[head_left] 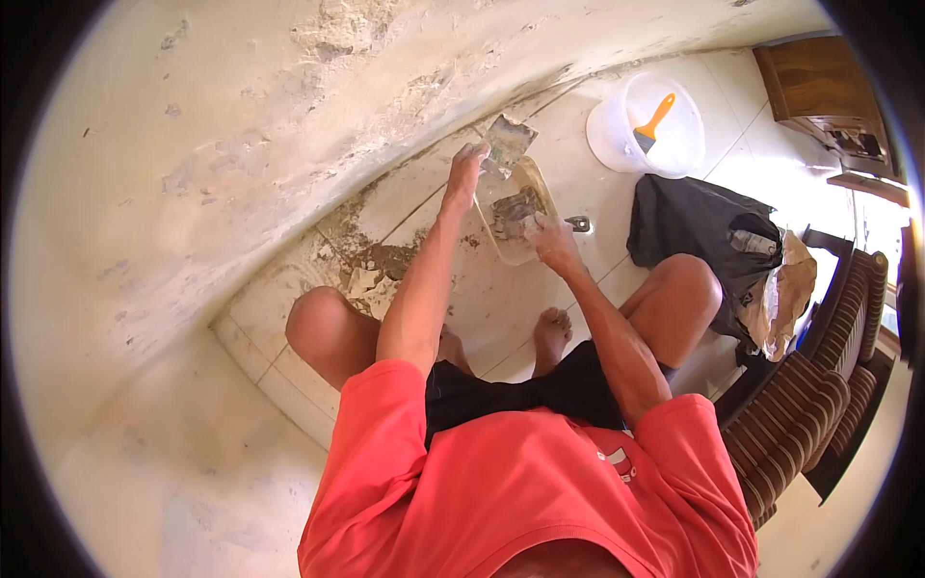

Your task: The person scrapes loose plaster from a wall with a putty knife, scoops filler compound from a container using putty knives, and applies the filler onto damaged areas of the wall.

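The red shirt of the person is nearest to the camera, and below it come the black shorts and two bent knees. The left hand is closed around one edge of a flat metal plate, which is grey, stained and smeared with pale paste. The right hand is closed around a scraper; its wide blade is coated with grey paste, and the end of its dark handle comes out at the other side of the fist. The scraper is over a shallow whitish tray, which is on the tiled floor between the hands. The plate is at the far end of the tray, and the right hand hides part of the tray's rim.

Near the left forearm, broken plaster lies along the peeling wall. Beyond the tray is a white bucket with an orange-handled brush in it. A black bag and brown paper lie beside the right knee, before a striped sofa. The shirt's small print and the bag's pale patch cannot be read.
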`<state>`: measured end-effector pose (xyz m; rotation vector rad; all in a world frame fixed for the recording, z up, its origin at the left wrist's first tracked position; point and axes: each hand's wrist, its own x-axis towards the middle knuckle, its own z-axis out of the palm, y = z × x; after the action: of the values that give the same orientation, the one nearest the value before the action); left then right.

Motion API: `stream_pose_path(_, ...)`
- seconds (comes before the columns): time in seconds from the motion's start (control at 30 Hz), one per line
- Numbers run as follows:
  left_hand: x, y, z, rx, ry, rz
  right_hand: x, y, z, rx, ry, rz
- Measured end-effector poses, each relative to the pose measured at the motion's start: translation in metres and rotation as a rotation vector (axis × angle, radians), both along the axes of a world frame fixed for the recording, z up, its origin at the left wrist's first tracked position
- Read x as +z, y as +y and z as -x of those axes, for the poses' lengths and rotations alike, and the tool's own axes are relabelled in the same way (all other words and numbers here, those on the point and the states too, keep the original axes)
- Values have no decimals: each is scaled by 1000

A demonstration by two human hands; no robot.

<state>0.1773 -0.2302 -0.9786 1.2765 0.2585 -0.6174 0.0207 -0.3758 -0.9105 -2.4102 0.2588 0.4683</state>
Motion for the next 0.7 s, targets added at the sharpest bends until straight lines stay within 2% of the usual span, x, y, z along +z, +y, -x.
stream_pose_path(0.07, -7, 0, 0, 25, 9, -16, 4, 0, -5, 45, -61, 72)
stream_pose_path(0.13, 0, 1, 0, -54, -9, -10, 3, -2, -12, -175, 46, -107)
stream_pose_path(0.27, 13, -11, 10, 12, -29, -38, -16, 7, -26, -257, 77, -201)
stream_pose_path(0.37, 10, -11, 15, -10, -64, -71, -27, 8, -17, -275, -6, -214)
stream_pose_path(0.47, 10, -12, 15, 17, -55, -46, 0, 14, -12, -330, 2, -343)
stream_pose_path(0.53, 12, -13, 19, 50, -126, -57, 2, 18, -6, -466, -59, -705)
stream_pose_path(0.67, 26, -16, 18, 63, -70, -99, 15, 20, 5, -579, -11, -814)
stream_pose_path(0.7, 36, -18, 19, 105, 14, -37, 16, 16, 10, -558, -2, -847)
